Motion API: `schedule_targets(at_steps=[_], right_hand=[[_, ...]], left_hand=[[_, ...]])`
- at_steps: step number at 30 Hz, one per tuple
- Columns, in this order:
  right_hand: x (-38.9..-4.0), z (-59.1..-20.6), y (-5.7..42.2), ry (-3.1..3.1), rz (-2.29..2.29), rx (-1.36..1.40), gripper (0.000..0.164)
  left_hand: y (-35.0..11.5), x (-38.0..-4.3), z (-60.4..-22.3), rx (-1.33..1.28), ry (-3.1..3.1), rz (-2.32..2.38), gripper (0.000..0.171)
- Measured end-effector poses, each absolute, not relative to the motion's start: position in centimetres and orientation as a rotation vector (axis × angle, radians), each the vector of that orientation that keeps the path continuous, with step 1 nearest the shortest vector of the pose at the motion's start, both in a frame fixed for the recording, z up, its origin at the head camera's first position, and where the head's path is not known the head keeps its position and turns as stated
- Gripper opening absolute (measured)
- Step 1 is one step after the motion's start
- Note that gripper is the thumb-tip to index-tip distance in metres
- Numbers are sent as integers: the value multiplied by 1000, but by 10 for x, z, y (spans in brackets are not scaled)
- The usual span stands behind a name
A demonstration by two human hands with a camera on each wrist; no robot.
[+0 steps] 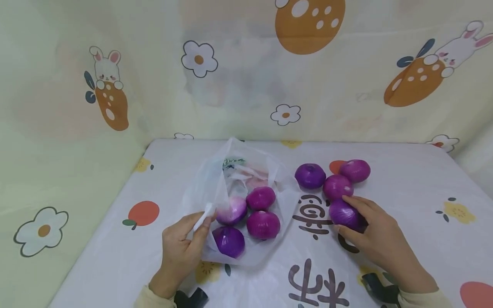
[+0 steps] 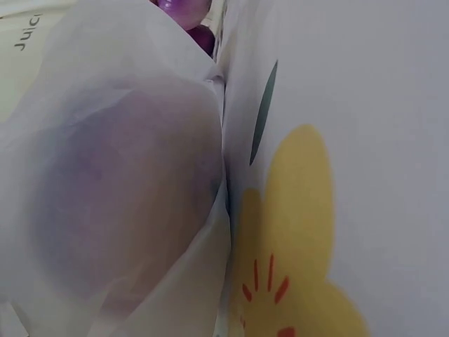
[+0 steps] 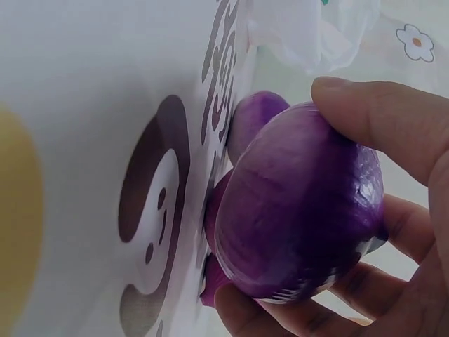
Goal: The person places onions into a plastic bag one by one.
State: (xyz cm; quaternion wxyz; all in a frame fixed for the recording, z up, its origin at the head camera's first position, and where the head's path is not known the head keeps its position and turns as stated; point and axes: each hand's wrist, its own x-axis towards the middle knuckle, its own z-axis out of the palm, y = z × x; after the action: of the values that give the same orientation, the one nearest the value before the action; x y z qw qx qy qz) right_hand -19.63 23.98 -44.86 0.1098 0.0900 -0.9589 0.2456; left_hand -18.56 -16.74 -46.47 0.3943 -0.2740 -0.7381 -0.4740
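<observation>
My left hand pinches the rim of a thin white plastic bag between thumb and fingers. Several purple onions lie inside its open mouth, among them a dark one at the front and a paler one behind it. Through the bag film, a blurred onion fills much of the left wrist view. On the right, my right hand grips a red onion, thumb on one side and fingers curled round the other. Just beyond the gripped onion sits another onion.
Two more onions, a dark one and a pinkish one, rest at the back right of the bag. A printed white cloth covers the table. Behind it hangs a patterned curtain.
</observation>
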Motion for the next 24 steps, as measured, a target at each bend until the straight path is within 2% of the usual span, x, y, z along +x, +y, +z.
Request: schedule_targets(at_steps=[24], right_hand=[[-194, -444, 234, -2692, 793, 380, 80]], left_hand=[[-165, -184, -462, -695, -1883, -1235, 24]])
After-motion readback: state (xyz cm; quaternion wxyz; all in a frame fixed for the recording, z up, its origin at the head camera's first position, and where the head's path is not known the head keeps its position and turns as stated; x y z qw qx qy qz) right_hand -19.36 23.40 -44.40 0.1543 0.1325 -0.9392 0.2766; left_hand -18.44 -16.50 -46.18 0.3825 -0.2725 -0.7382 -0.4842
